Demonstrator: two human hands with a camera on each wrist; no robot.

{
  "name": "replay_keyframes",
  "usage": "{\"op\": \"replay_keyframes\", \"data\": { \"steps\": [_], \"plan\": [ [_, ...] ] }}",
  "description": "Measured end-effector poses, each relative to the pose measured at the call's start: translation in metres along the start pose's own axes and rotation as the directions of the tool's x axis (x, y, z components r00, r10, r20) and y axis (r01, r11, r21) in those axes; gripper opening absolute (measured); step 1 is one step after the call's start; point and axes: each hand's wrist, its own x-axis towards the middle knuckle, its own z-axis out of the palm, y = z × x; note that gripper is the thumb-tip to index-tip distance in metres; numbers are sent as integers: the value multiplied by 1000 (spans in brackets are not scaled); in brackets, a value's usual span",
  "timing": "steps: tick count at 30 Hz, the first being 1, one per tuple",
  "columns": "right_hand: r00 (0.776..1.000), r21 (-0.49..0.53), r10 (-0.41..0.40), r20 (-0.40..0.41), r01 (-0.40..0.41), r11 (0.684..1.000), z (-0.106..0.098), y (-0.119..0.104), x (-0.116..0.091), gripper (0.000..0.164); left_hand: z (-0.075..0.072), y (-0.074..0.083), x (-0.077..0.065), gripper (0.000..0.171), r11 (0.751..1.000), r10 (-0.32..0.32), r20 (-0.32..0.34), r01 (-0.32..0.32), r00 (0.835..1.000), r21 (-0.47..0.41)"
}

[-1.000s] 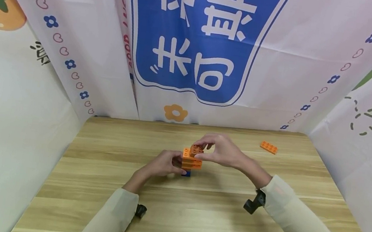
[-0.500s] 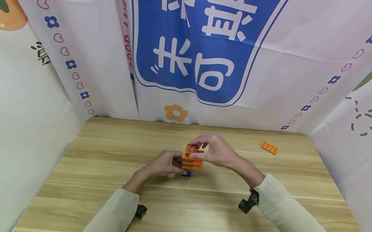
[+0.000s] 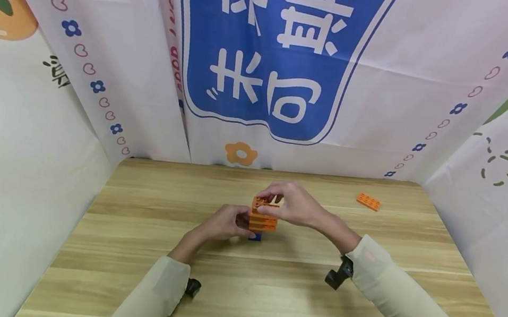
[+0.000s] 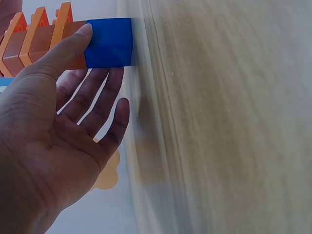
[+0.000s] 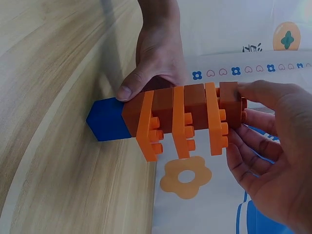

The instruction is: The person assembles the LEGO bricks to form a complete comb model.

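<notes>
A tower of toy building bricks stands on the table, with a blue brick (image 4: 111,43) at its foot. Above it, brown-orange bricks (image 5: 163,103) alternate with thin orange plates (image 5: 214,122) that jut out to one side with bare studs. My left hand (image 3: 221,222) holds the tower low down; its thumb (image 5: 127,90) lies where the blue brick meets the brick above, the fingers behind. My right hand (image 3: 296,205) pinches the topmost brown-orange brick (image 5: 230,105) between thumb and fingers, right at the uppermost plate. Part of this brick hides under the fingers.
A loose orange plate (image 3: 368,201) with studs up lies at the back right of the wooden table (image 3: 264,299). Printed white cloth (image 3: 388,90) hangs behind the table and along both sides. Each wrist carries a small black camera (image 3: 339,273).
My right hand has moved left and slightly down with the brown-orange brick, from over the plate's middle to the tower's left end. My left hand has stayed in place.
</notes>
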Motion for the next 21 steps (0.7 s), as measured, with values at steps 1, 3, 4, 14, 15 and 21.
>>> {"op": "replay_keyframes", "data": {
  "steps": [1, 3, 4, 14, 15, 21],
  "plan": [
    [1000, 3, 1, 3, -1, 1000, 0, 0, 0, 26, 0, 0, 0, 30, 1000, 1, 0, -1, 1000, 0],
    [1000, 11, 7, 6, -7, 1000, -1, 1, 0, 25, 0, 0, 0, 31, 1000, 1, -1, -1, 1000, -3],
    [1000, 19, 11, 9, -11, 1000, -1, 1, 1, 24, 0, 0, 1, 31, 1000, 0, -1, 0, 1000, -5],
    [999, 16, 30, 35, -30, 999, -5, -4, 4, 24, -2, 2, 1, 33, 1000, 2, 6, -2, 1000, -8],
    [999, 9, 25, 38, -25, 1000, -5, -4, 4, 24, -2, 2, 1, 33, 1000, 3, 8, -3, 1000, -8],
    [998, -16, 15, 53, -14, 1000, -5, -9, 6, 22, -1, 1, 0, 33, 1000, 7, 11, -7, 1000, -3]
  ]
}}
